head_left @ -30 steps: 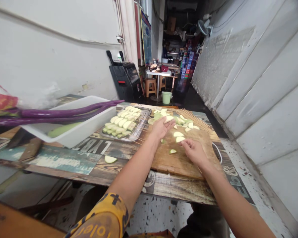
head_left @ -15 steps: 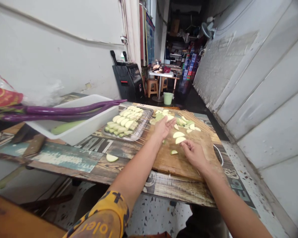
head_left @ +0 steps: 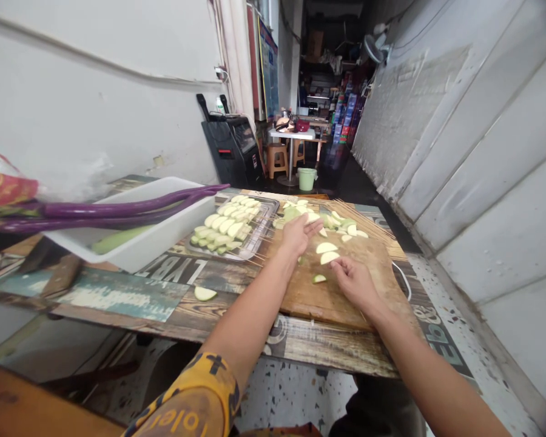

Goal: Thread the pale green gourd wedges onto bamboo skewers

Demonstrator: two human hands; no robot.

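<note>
We stand at a long patterned table (head_left: 173,303) that runs from our nine o'clock across to three. At ten o'clock on it sits a white tub (head_left: 164,233) with long purple eggplants (head_left: 118,209) laid over its rim. Straight ahead at twelve lies the wooden cutting board (head_left: 341,291), and just left of it, at eleven, a metal tray (head_left: 260,233) carries rows of skewered pale green slices (head_left: 225,226). A loose heap of cut slices (head_left: 334,221) lies on the far part of the board, with a fan of bamboo skewers (head_left: 368,221) at one o'clock behind it.

Our left hand (head_left: 298,233) rests at the board's far left edge, fingers spread and flat, gripping nothing, beside the heap. Our right hand (head_left: 357,282) is at the board's middle, its fingers loosely curled, their tips touching a single pale slice (head_left: 330,257); we cannot tell whether they have pinched it. A small green piece (head_left: 318,278) lies just left of that hand, and a stray slice (head_left: 204,294) sits alone on the table at nine o'clock.

Compared with a second ago, both hands have hardly shifted; the left has opened slightly, and the slices near the right hand lie where they did.
</note>
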